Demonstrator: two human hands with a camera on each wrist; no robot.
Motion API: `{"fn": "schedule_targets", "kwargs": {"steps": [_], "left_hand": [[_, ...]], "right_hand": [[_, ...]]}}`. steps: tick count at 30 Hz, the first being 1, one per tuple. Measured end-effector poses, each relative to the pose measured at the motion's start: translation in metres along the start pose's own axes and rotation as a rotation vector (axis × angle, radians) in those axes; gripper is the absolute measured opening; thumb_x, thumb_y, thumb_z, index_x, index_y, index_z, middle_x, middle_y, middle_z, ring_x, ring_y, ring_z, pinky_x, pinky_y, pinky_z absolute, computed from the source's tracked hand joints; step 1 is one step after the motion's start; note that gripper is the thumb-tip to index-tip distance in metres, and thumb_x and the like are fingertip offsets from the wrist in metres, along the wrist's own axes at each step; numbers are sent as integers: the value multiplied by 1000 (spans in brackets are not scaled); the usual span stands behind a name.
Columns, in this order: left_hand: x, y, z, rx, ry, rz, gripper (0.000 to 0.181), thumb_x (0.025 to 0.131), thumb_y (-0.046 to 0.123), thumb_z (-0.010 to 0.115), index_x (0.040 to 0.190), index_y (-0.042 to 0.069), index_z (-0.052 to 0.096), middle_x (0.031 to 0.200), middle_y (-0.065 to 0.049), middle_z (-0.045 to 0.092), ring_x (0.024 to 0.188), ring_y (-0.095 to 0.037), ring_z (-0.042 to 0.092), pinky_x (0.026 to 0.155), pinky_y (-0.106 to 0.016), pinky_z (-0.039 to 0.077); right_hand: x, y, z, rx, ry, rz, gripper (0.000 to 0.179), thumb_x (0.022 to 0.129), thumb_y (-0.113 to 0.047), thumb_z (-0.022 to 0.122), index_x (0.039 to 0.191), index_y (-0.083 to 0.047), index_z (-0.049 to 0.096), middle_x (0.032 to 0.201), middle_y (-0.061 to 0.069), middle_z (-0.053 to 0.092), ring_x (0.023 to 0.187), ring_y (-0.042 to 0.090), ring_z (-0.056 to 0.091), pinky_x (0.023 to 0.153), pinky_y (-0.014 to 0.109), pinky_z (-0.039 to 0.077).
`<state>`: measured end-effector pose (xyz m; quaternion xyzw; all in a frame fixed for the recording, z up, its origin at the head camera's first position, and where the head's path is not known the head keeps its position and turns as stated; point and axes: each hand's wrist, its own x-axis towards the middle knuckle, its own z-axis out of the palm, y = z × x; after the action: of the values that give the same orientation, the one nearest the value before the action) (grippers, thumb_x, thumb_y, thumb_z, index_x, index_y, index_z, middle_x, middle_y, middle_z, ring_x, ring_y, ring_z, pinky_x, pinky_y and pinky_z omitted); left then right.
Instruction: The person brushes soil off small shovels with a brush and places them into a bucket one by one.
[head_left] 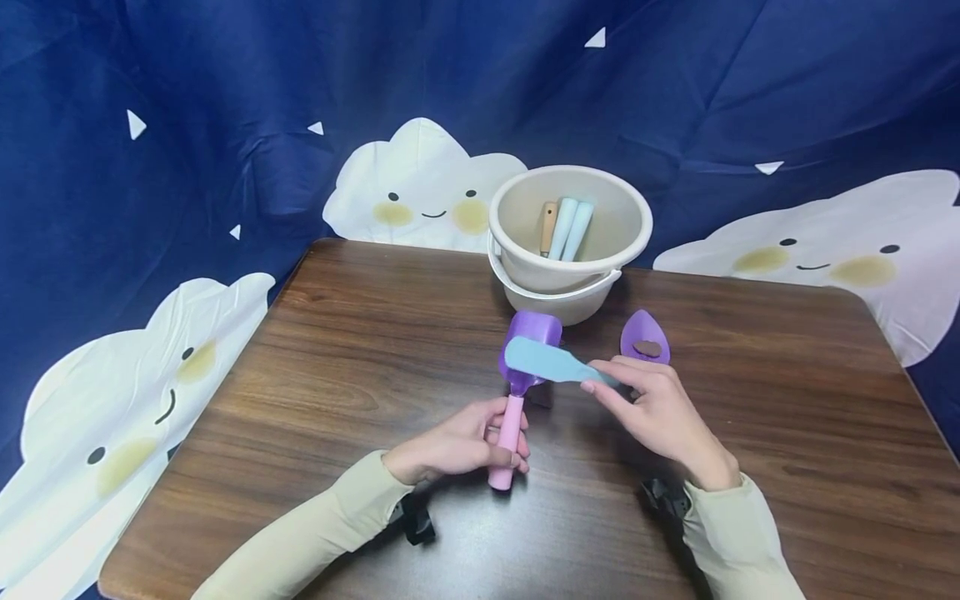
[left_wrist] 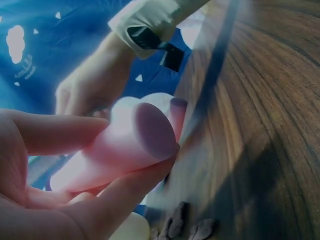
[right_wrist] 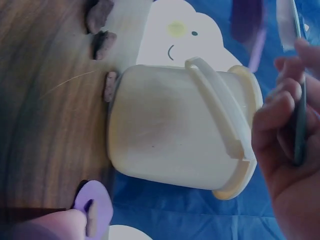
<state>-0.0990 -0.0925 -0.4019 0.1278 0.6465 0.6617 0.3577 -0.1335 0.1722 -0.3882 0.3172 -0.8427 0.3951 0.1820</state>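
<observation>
My left hand [head_left: 471, 440] grips the pink handle [left_wrist: 107, 155] of a purple scoop [head_left: 542, 327], held above the table with its head pointing away. With thumb and fingers, my right hand [head_left: 654, 408] pinches a light blue flat tool [head_left: 543, 360]. Its broad rounded end reaches left across the scoop's head; whether they touch, I cannot tell. Beyond the right hand lies a purple toy shovel [head_left: 639, 329] with a brown stone [head_left: 647, 349] on its blade. In the right wrist view its pink handle [right_wrist: 52, 226] shows; the hand hides it in the head view.
Behind the scoop stands a cream bucket [head_left: 555, 308] with a hanging handle and a basin-like upper part [head_left: 636, 208]. Inside are a wooden handle [head_left: 550, 225] and light blue handles [head_left: 576, 232]. Several brown stones [right_wrist: 100, 16] lie on the table [head_left: 360, 350] near the bucket.
</observation>
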Motion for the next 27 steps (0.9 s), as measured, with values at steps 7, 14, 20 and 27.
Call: {"fn": "schedule_targets", "kwargs": {"steps": [7, 14, 20, 27], "left_hand": [[-7, 7, -5, 8, -62, 3, 38, 80, -17, 55, 116, -9, 43, 91, -14, 62, 85, -29, 68, 89, -53, 55], [-11, 12, -13, 67, -115, 6, 36, 80, -16, 56, 115, -9, 46, 97, -27, 62, 86, -29, 69, 88, -57, 54], [-13, 33, -27, 84, -113, 84, 43, 82, -13, 60, 122, -6, 48, 103, -29, 62, 86, -26, 70, 87, -55, 55], [0, 74, -36, -28, 11, 201, 53, 83, -8, 62, 131, 2, 42, 103, -16, 66, 84, -26, 70, 83, -45, 59]], "right_hand": [[-3, 8, 3, -15, 37, 71, 26, 77, 1, 77, 103, -4, 74, 89, 4, 74, 80, 2, 61, 72, 8, 47], [-8, 14, -7, -76, 151, 236, 23, 81, -4, 75, 104, -2, 73, 91, 13, 73, 77, -8, 53, 72, 2, 41], [-16, 15, -27, -67, 218, 351, 21, 82, -7, 75, 103, -3, 74, 91, -10, 72, 72, -10, 52, 67, 5, 41], [-18, 17, -46, -50, 260, 412, 23, 83, -8, 75, 106, -5, 74, 87, -43, 57, 72, -11, 54, 65, 4, 41]]}}
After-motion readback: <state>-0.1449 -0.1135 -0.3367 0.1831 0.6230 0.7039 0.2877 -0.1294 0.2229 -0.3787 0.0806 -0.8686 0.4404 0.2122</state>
